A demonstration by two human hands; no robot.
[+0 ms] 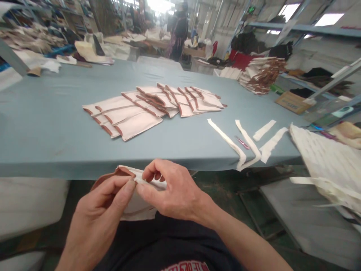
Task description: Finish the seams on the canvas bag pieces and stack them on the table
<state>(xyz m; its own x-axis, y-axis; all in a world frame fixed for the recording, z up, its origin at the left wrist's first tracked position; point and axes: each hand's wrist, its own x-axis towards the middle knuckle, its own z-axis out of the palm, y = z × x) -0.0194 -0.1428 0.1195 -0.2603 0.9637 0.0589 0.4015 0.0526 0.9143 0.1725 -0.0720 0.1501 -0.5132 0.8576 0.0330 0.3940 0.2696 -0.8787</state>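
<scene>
My left hand (98,210) and my right hand (169,190) both pinch one cream fabric piece with a brown edge (132,203), held in front of my body just below the near edge of the grey-blue table (50,128). Thumbs and forefingers meet at the piece's top fold. On the table beyond lies a fanned row of similar cream pieces with brown trim (152,107). Several white fabric strips (248,141) lie at the near right edge, some hanging over it, with a small pink tool (241,142) among them.
A stack of cream-and-brown pieces (262,75) sits at the far right of the table. A cardboard box (293,101) and shelving stand to the right. White fabric (327,162) lies at my right. A person (179,32) stands far back.
</scene>
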